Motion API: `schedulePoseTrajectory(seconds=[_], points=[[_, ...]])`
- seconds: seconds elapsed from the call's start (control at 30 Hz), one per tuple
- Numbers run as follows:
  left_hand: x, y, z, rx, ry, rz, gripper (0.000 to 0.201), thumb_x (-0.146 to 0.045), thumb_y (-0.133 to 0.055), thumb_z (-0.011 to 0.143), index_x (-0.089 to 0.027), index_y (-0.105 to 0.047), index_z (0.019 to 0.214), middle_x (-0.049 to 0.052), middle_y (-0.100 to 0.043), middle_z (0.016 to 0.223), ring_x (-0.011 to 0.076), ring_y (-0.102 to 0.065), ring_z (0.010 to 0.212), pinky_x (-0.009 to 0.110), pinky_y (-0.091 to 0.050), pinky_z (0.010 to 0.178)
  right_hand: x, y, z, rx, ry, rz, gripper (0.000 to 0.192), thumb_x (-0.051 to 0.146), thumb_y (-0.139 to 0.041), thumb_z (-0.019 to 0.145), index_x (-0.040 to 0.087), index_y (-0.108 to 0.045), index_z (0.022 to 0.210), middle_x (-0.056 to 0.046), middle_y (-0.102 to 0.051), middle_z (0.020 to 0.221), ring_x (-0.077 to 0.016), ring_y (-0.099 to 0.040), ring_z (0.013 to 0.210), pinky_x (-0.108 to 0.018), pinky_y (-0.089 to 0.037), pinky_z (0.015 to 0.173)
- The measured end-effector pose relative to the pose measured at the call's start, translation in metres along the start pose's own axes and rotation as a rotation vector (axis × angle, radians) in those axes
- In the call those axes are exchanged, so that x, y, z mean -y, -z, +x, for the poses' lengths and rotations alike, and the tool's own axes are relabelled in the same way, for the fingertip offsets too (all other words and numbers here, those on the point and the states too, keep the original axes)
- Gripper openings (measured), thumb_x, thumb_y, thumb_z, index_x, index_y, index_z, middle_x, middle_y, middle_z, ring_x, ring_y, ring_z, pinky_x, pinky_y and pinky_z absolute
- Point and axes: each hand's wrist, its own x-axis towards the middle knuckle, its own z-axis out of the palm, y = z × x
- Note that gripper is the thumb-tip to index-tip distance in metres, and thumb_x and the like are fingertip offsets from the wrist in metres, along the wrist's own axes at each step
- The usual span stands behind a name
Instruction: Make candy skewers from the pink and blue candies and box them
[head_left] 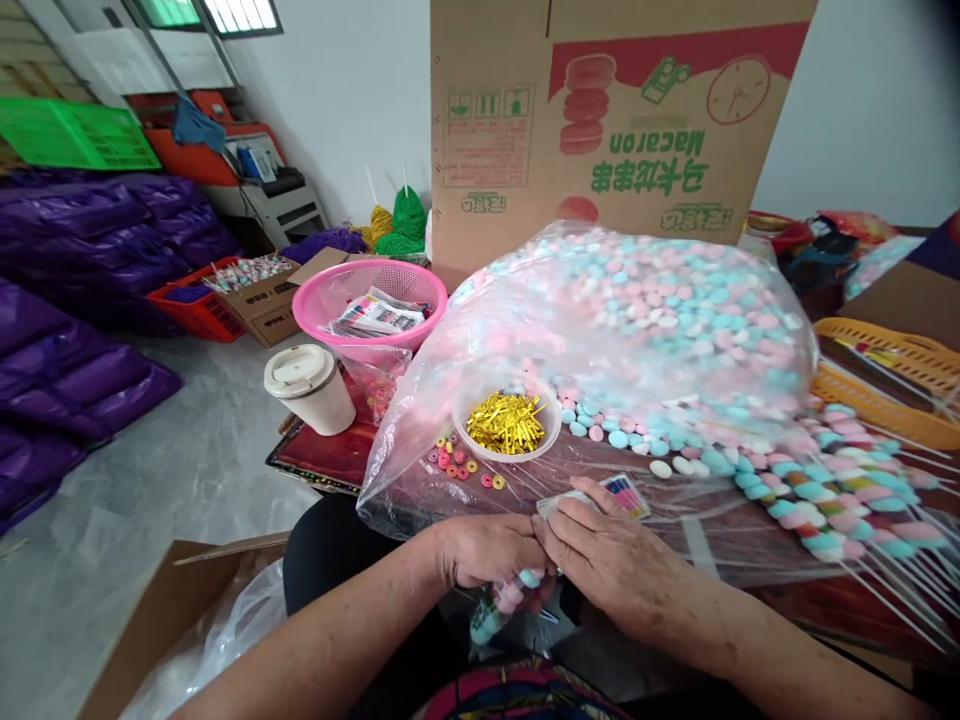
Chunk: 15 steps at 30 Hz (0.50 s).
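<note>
Head view of a worktable seen from a seated person's position. The left hand [486, 550] is closed around the upper end of a candy skewer [501, 598], a stick of pink, white and blue sweets wrapped in a clear sleeve that hangs down over the table edge toward the lap. The right hand [611, 560] lies palm down just beside the left, fingertips meeting it at the top of the skewer; its fingers are curled loosely, and whether they pinch anything cannot be told. Just beyond the right hand, touching its fingers, lies a small stack of cards [615, 494] with coloured stripes.

On the table [330, 462] a large clear bag [645, 330] holds loose pink, white and blue sweets. In front of it stands a white bowl [507, 425] filled with gold twist ties, and near the bowl lie a few small ring sweets [459, 465] in pink and orange. To the right, finished skewers [840, 490] are laid side by side, sticks pointing to the right edge. A lidded paper cup [309, 388] stands at the left end of the table, a pink basket [369, 300] behind it. A printed cardboard box [600, 110] stands upside down at the back. Yellow trays [892, 375] lie at far right; purple bags [82, 300] are piled on the floor at left.
</note>
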Motion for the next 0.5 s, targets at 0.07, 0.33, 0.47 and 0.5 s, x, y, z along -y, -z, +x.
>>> schedulePoseTrajectory(seconds=[0.07, 0.33, 0.47, 0.5], points=[[-0.003, 0.007, -0.004, 0.18, 0.016, -0.06, 0.018, -0.03, -0.055, 0.065, -0.014, -0.059, 0.058, 0.001, -0.055, 0.051, 0.012, -0.05, 0.041, 0.022, -0.039, 0.041, 0.0, 0.002, 0.004, 0.011, 0.025, -0.003, 0.027, 0.011, -0.038, 0.088, 0.012, -0.059, 0.105, -0.008, -0.065, 0.091, -0.0219, -0.054, 0.085, -0.05, -0.032, 0.096], [-0.023, 0.008, -0.034, -0.174, -0.134, 0.919, 0.007, -0.02, -0.052, 0.076, -0.016, -0.054, 0.071, 0.002, -0.057, 0.061, 0.0174, -0.055, 0.057, 0.028, -0.045, 0.056, 0.006, -0.009, 0.025, 0.124, -0.134, 0.249, 0.016, 0.011, -0.044, 0.079, 0.015, -0.056, 0.07, -0.008, -0.061, 0.066, -0.0199, -0.055, 0.063, -0.037, -0.045, 0.064], [-0.008, 0.001, -0.052, -0.57, -0.476, 1.308, 0.017, -0.016, -0.045, 0.085, -0.015, -0.062, 0.085, 0.012, -0.065, 0.08, 0.0222, -0.058, 0.07, 0.034, -0.046, 0.066, 0.01, -0.003, 0.039, 0.43, -0.785, 1.183, 0.025, 0.027, -0.031, 0.088, 0.02, -0.046, 0.068, 0.005, -0.039, 0.044, -0.0114, -0.038, 0.038, -0.025, -0.04, 0.043], [-0.001, 0.001, -0.055, -0.592, -0.56, 1.278, 0.02, -0.017, -0.043, 0.087, -0.016, -0.063, 0.087, 0.012, -0.066, 0.079, 0.0215, -0.058, 0.069, 0.034, -0.045, 0.066, 0.006, 0.003, 0.045, 0.531, -0.842, 1.359, 0.027, 0.031, -0.03, 0.088, 0.021, -0.045, 0.069, 0.008, -0.034, 0.042, -0.0102, -0.034, 0.035, -0.023, -0.038, 0.04]])
